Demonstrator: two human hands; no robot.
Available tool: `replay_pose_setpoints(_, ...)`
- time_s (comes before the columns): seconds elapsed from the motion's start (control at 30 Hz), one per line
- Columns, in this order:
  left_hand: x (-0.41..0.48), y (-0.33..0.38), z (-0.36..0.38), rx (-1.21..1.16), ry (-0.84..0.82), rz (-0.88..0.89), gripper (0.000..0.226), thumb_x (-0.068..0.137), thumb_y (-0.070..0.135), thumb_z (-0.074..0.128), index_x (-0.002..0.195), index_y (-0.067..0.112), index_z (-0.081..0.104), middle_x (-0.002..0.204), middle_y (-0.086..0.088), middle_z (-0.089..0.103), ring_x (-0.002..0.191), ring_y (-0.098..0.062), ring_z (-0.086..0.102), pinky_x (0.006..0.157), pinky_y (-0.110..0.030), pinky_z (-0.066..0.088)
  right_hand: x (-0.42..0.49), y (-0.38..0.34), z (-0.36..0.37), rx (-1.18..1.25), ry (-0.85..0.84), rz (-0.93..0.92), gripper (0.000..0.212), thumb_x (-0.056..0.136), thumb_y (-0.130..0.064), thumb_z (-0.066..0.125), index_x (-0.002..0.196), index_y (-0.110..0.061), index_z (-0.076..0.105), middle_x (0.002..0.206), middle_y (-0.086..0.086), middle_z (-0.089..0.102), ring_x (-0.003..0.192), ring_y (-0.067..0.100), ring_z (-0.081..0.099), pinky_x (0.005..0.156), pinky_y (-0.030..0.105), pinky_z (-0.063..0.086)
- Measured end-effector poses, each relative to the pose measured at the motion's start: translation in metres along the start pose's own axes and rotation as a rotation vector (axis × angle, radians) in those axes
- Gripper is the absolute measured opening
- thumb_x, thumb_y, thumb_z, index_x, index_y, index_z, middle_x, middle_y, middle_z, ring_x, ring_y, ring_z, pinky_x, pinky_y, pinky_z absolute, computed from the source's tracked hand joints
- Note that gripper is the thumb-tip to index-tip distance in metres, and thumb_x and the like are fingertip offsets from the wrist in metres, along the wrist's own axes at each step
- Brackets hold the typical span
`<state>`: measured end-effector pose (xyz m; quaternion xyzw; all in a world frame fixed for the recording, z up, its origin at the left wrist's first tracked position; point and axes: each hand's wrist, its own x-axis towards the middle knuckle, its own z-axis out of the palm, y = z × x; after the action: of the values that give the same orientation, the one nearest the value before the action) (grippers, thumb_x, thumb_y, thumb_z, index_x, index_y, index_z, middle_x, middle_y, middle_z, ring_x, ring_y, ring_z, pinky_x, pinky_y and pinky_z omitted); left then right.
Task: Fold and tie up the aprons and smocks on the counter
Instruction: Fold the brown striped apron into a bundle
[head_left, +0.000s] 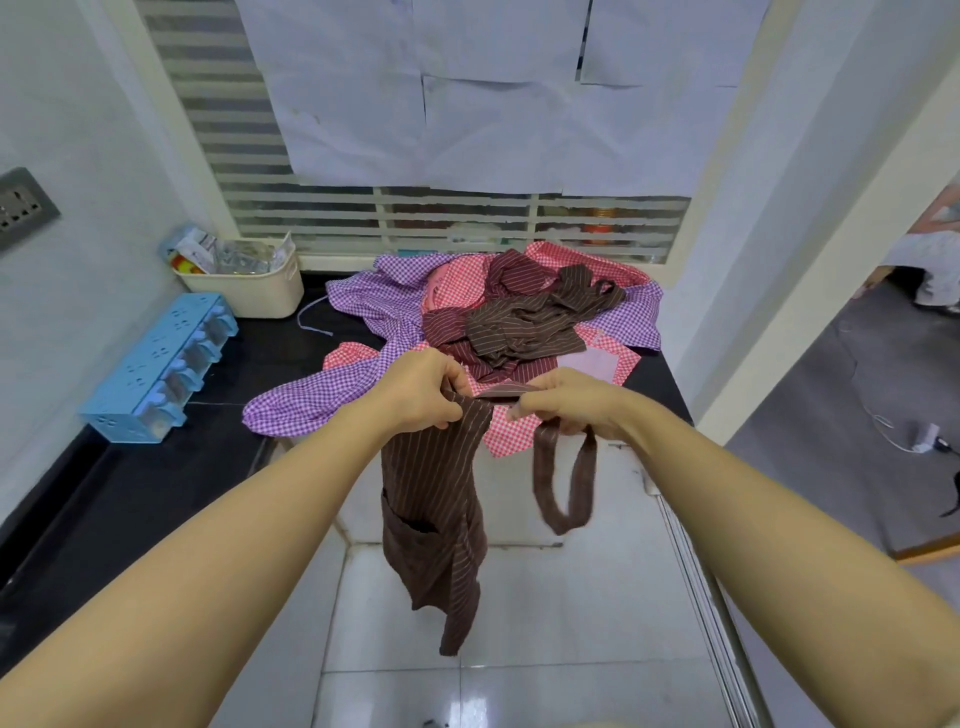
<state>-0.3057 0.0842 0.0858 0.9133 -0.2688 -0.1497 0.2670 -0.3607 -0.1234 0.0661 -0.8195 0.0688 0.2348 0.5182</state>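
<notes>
A brown striped apron (434, 514) hangs in the air in front of the black counter (135, 483), its body drooping toward the floor. My left hand (423, 395) grips its top left corner. My right hand (569, 402) grips the top right edge, and a brown strap loop (563, 483) dangles below that hand. Behind my hands a heap lies on the counter: purple checked smocks (363, 306), red checked aprons (511, 434) and several dark striped aprons (524, 322) on top.
A blue spice rack (156, 369) and a cream basket (249, 283) of packets stand along the left wall. A barred window with paper sheets is behind the heap. White floor tiles (519, 623) lie below, with a doorway at the right.
</notes>
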Motion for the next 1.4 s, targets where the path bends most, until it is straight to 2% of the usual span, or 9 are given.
replay_pose_setpoints(0.37,0.002,-0.001,0.008,0.123,0.073,0.089,0.012,0.082,0.030,0.076,0.083,0.019,0.072,0.068,0.004,0.064,0.062,-0.014,0.059,0.061,-0.031,0.047,0.004,-0.018,-0.001,0.284,-0.044,-0.030,0.026,0.092,-0.015,0.059,0.066,-0.016,0.065,0.064,-0.005,0.054,0.056,0.006,0.043,0.054,0.021,0.032)
replay_pose_setpoints(0.5,0.002,0.000,0.012,0.207,0.061,0.092,0.015,0.086,0.029,0.071,0.087,0.015,0.070,0.067,0.003,0.059,0.061,-0.012,0.052,0.061,-0.035,0.044,0.002,-0.028,-0.008,-0.018,-0.085,0.051,0.026,0.086,-0.010,0.062,0.064,-0.018,0.050,0.060,-0.003,0.043,0.055,0.011,0.035,0.051,0.024,0.026)
replay_pose_setpoints(0.6,0.004,0.003,0.011,0.238,0.022,0.051,0.024,0.090,0.031,0.066,0.074,0.016,0.058,0.063,0.003,0.050,0.058,-0.014,0.048,0.057,-0.031,0.039,0.008,-0.028,-0.015,-0.006,0.371,-0.105,0.015,0.079,-0.002,0.071,0.085,-0.015,0.065,0.076,-0.003,0.058,0.069,0.014,0.053,0.061,0.024,0.043)
replay_pose_setpoints(0.7,0.005,0.005,0.011,0.113,0.051,0.055,0.035,0.092,0.032,0.064,0.063,0.015,0.053,0.058,0.000,0.049,0.053,-0.015,0.046,0.053,-0.030,0.035,0.019,-0.021,-0.012,0.133,0.646,-0.239,0.049,0.077,-0.013,0.076,0.118,-0.026,0.054,0.118,0.001,0.051,0.107,0.015,0.052,0.093,0.032,0.046)
replay_pose_setpoints(0.8,0.007,0.006,0.009,-0.068,0.139,0.041,0.036,0.091,0.031,0.066,0.059,0.020,0.055,0.052,0.003,0.044,0.048,-0.011,0.042,0.050,-0.026,0.029,0.018,-0.002,0.007,0.058,0.844,-0.263,0.029,0.081,-0.021,0.068,0.105,-0.029,0.053,0.109,-0.003,0.052,0.098,0.012,0.052,0.086,0.030,0.042)
replay_pose_setpoints(0.87,0.009,0.007,0.008,-0.185,0.137,0.032,0.036,0.090,0.031,0.066,0.061,0.013,0.058,0.053,0.000,0.046,0.049,-0.012,0.044,0.052,-0.027,0.033,0.013,0.014,0.023,0.183,0.748,-0.216,0.003,0.090,-0.014,0.056,0.089,-0.015,0.058,0.083,-0.003,0.058,0.075,0.010,0.054,0.069,0.025,0.042)
replay_pose_setpoints(1.03,0.010,0.011,0.011,-0.517,0.041,0.042,0.029,0.092,0.025,0.065,0.096,-0.003,0.070,0.087,-0.023,0.069,0.071,-0.021,0.065,0.067,-0.034,0.054,0.011,0.045,0.057,0.012,0.026,-0.046,0.012,0.089,-0.014,0.066,0.095,-0.018,0.056,0.081,-0.008,0.053,0.075,0.007,0.054,0.061,0.013,0.041)
replay_pose_setpoints(1.17,0.009,0.010,0.015,-0.584,0.025,0.047,0.027,0.092,0.022,0.064,0.101,-0.003,0.070,0.096,-0.023,0.070,0.077,-0.019,0.066,0.073,-0.031,0.056,0.024,0.069,0.062,-0.133,0.255,-0.044,0.033,0.084,-0.015,0.074,0.066,-0.017,0.046,0.062,0.000,0.053,0.070,0.024,0.062,0.071,0.038,0.053)
replay_pose_setpoints(1.4,0.009,0.007,0.014,-0.734,0.040,0.051,0.019,0.093,0.014,0.063,0.103,0.000,0.072,0.092,-0.010,0.073,0.081,-0.014,0.071,0.071,-0.022,0.056,0.021,0.079,0.055,-0.011,0.407,-0.253,0.018,0.084,-0.003,0.066,0.073,-0.012,0.054,0.076,-0.001,0.056,0.071,0.010,0.052,0.071,0.029,0.046)
